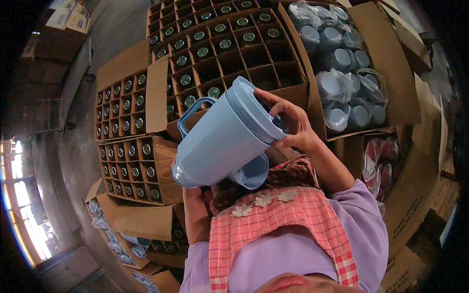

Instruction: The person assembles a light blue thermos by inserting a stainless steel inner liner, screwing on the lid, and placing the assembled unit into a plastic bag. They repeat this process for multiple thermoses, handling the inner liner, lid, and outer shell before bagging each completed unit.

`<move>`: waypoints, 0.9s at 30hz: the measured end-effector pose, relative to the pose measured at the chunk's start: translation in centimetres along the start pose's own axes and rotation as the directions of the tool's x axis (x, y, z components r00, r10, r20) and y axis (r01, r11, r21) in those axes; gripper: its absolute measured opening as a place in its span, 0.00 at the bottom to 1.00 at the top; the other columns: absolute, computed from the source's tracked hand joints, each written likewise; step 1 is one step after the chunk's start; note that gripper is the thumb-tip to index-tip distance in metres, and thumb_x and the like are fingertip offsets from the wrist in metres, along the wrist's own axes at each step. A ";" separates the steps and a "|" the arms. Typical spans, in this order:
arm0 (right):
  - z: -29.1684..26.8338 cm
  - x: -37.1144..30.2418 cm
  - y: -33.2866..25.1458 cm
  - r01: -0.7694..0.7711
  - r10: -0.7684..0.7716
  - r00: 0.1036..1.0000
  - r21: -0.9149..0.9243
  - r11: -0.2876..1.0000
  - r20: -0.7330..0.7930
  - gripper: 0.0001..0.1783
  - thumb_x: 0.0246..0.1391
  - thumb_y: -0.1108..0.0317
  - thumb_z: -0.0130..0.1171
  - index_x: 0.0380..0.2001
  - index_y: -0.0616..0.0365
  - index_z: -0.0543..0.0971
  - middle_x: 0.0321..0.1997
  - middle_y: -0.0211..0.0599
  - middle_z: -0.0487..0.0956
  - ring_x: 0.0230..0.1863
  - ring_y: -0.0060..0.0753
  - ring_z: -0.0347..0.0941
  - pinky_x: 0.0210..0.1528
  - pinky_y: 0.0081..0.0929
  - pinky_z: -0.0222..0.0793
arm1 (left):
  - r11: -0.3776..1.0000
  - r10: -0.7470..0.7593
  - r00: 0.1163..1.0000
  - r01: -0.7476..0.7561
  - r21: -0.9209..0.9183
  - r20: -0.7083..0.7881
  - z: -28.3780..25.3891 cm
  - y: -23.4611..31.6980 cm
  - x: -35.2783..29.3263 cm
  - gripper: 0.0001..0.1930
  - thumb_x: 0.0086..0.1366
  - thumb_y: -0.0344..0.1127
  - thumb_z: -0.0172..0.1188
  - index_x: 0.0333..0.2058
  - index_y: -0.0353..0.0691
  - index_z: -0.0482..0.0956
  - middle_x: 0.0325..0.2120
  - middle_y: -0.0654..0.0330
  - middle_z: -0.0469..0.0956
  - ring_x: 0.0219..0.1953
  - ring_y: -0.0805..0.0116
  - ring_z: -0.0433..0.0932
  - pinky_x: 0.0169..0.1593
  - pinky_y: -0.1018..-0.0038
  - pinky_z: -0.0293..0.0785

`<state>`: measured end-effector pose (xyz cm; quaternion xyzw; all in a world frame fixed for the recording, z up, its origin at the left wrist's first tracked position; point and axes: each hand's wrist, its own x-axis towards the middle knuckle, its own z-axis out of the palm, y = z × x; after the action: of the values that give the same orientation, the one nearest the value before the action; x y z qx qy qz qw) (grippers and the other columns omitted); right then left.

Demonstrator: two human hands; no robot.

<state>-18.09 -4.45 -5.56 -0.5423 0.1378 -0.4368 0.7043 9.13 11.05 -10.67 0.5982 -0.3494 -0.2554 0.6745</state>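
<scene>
1 pale-blue pitcher [220, 136] lies tilted across the front of the person's chest, its wide ringed end up and to the right, its base down and to the left. Its looped handle [188, 115] sticks out on the upper left side. The right hand [293, 122] holds the wide end: its fingers curl over the rim, somewhat spread, and the thumb presses near the lower edge. The left forearm [196, 215] rises behind the base; the left hand is hidden there, so I cannot tell how its fingers stand. Just under the pitcher, 1 blue cup [251, 172] shows its open mouth; what supports it cannot be made out

Beyond the pitcher stands a large divided carton [299, 93] with round glass tops [225, 44] in many cells. To its right, an open carton [388, 63] holds blue containers [339, 59], several in clear plastic. On the left, 2 smaller divided cartons [168, 168] sit 1 behind the other, also with glass tops. The person wears a lavender shirt [359, 215] under a red checked apron [273, 212] with 3 white flowers [263, 199]
</scene>
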 end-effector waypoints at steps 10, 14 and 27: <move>-0.1 0.4 -0.7 0.143 -0.133 0.989 -0.181 0.973 0.062 0.26 0.22 0.62 0.69 0.30 0.56 0.71 0.58 0.49 0.62 0.63 0.45 0.49 0.62 0.41 0.40 | 0.999 0.022 0.996 -0.025 0.042 0.085 1.0 1.2 0.9 0.15 0.55 0.30 0.51 0.42 0.31 0.71 0.36 0.55 0.75 0.35 0.70 0.75 0.42 0.75 0.71; 0.1 0.0 -1.4 -0.034 0.014 0.995 -0.214 0.976 -0.096 0.22 0.30 0.60 0.65 0.30 0.60 0.72 0.51 0.47 0.69 0.54 0.37 0.62 0.56 0.33 0.53 | 0.993 -0.076 0.993 0.084 -0.086 0.093 1.1 0.7 1.9 0.16 0.54 0.31 0.51 0.42 0.31 0.71 0.37 0.56 0.75 0.36 0.70 0.74 0.42 0.75 0.71; -0.6 -0.6 -1.4 0.019 -0.049 0.988 -0.196 0.980 -0.146 0.27 0.48 0.58 0.55 0.49 0.64 0.69 0.47 0.39 0.73 0.46 0.31 0.69 0.51 0.29 0.60 | 0.933 -0.198 0.955 0.253 -0.257 0.220 -0.5 -1.5 4.0 0.34 0.54 0.59 0.45 0.45 0.30 0.69 0.38 0.54 0.74 0.40 0.62 0.73 0.47 0.66 0.69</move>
<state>-19.49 -4.40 -4.68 -0.5763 0.2232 -0.4730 0.6280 12.18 8.09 -11.47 0.5047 -0.3011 -0.4347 0.6824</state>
